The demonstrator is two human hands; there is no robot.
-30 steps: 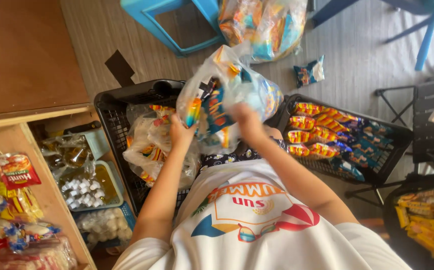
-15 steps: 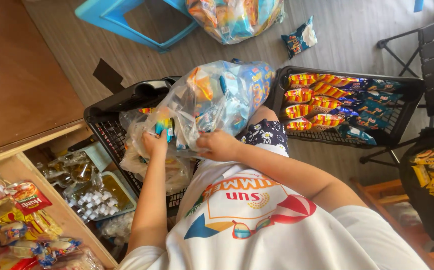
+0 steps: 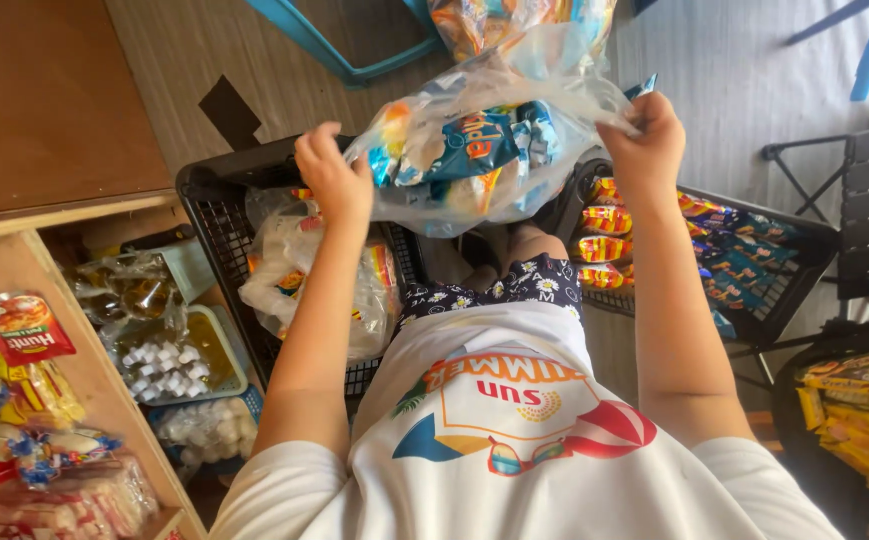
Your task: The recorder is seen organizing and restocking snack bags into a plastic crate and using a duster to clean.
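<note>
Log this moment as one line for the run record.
left hand: grips snack bag edge | right hand: grips other edge | bag: held up over black crates | bag contents: mixed wrapped snacks

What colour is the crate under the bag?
Black, a mesh-sided crate; the head view shows it best.

Wood-plank floor [image 3: 204, 50]; wooden shelf unit [image 3: 74, 330] left; blue chair frame [image 3: 354, 50]; daylight.

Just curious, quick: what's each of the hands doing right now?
Left hand: closed on the clear snack bag.
Right hand: closed on the same bag's other side.
</note>
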